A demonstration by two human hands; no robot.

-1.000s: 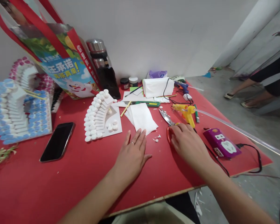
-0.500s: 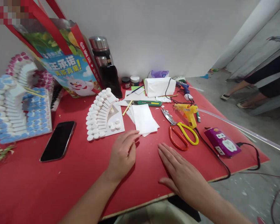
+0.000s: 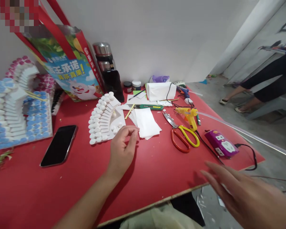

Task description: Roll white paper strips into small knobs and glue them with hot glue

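Note:
My left hand (image 3: 122, 148) hovers above the red tabletop, fingers curled and thumb tip close to the index finger in a pinch. Whatever may be between them is too small to make out. Just beyond it lie a stack of white paper sheets (image 3: 147, 122) and a curved white model with rows of round white pieces (image 3: 101, 119) on a white board. My right hand (image 3: 248, 190), slightly blurred, is over the table's front right edge with fingers stretched and nothing in it. Nearest to it is a purple box (image 3: 221, 143) with a black cable.
Scissors (image 3: 183, 132) with red and yellow handles lie beside a yellow glue gun (image 3: 189, 116). A green utility knife (image 3: 150, 107) is behind the paper. At left are a phone (image 3: 59, 144), a blue-and-white model (image 3: 35, 114) and a carrier bag (image 3: 73, 73). A person's legs (image 3: 259, 86) show at right.
My right hand has lifted from the tabletop and moved right, past the front edge. My left hand has stayed near the paper, its fingers curling more.

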